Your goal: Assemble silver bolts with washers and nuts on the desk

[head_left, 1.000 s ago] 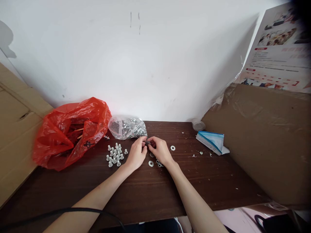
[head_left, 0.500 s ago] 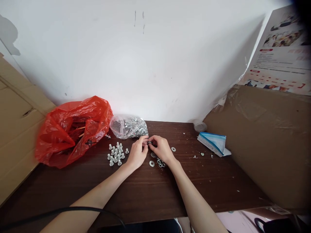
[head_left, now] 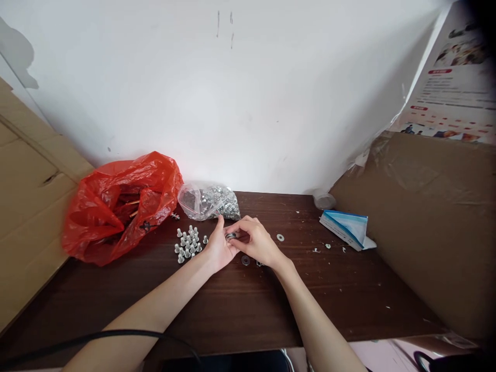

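Note:
My left hand (head_left: pixel 219 249) is turned palm up, thumb raised and apart; its fingers are partly hidden behind my right hand. My right hand (head_left: pixel 256 241) pinches a small stack of metal washers (head_left: pixel 231 236) over the left palm. Whether the stack also touches the palm is hard to tell. Left of my hands, several silver bolts (head_left: pixel 188 244) stand on their heads in a group. One flat washer (head_left: pixel 245 260) lies under the right wrist, near a few nuts (head_left: pixel 259 263) mostly covered by it. Farther right lies another washer (head_left: pixel 280 237).
Behind my hands sits a clear bag of small metal parts (head_left: pixel 220 200). A red plastic bag (head_left: pixel 96 217) stands left, beside cardboard (head_left: pixel 34 206). A blue-and-white packet (head_left: pixel 346 227) and scraps lie right on the dark table (head_left: pixel 240 315). A black cable (head_left: pixel 116 331) crosses in front.
My left hand has rolled from a fingertip grip to palm up, its thumb lifting away. The right hand has moved slightly down, now covering most of the nuts. The view has shifted a little.

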{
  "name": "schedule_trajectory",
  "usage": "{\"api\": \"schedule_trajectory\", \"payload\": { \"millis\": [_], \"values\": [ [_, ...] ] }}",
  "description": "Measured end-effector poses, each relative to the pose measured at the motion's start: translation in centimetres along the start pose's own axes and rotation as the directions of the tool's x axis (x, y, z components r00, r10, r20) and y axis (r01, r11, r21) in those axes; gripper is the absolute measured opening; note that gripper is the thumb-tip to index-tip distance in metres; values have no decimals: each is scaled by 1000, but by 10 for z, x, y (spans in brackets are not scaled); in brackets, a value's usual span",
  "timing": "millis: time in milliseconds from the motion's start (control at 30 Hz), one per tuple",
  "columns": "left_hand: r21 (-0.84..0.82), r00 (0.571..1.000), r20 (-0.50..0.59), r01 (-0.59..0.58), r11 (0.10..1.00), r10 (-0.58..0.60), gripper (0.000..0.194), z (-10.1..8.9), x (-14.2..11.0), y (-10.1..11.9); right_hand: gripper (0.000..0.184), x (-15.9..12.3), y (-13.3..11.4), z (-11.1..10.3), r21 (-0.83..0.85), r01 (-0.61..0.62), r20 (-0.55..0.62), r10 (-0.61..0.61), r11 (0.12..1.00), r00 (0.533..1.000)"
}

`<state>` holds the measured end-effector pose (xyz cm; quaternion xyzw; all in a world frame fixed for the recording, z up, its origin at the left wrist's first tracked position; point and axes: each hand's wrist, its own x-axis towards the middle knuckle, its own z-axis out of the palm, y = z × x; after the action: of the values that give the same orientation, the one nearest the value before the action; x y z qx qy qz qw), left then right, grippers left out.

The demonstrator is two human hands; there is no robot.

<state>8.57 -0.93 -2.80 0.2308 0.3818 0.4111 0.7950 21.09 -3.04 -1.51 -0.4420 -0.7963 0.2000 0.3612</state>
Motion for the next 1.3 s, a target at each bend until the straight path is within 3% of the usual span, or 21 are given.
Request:
{"api": "schedule_trajectory", "payload": {
  "millis": [267, 533, 667, 833, 1000, 1200, 1300],
  "values": [
    [-39, 999, -38, -4, 999, 3, 38, 5, -4, 1, 16, 0, -6, 3, -101, 52, -34, -56, 994, 998],
    [-42, 998, 19, -67, 997, 68, 40, 2, -4, 2, 6, -2, -2, 5, -116, 59, -59, -67, 991, 996],
    [-67, 995, 98, 4, 998, 3, 34, 1, -6, 9, 6, -2, 4, -1, 49, 60, -150, -52, 997, 987],
    [-26, 979, 197, 68, 997, -62, 23, -4, -8, 16, 8, -1, 11, -10, 322, 21, -233, 58, 947, 971],
    [58, 910, 415, -33, 998, 6, 25, -9, -9, 20, 14, -1, 14, -11, 537, 1, -158, 99, 843, 983],
    [178, 864, 501, -47, 983, -50, 34, -12, -12, 25, 14, -2, 9, -13, 658, -25, -68, 93, 753, 993],
    [242, 865, 499, -85, 966, -49, 33, -14, -12, 27, 15, -2, 9, -14, 662, -34, -37, 78, 749, 996]
  ]
}}
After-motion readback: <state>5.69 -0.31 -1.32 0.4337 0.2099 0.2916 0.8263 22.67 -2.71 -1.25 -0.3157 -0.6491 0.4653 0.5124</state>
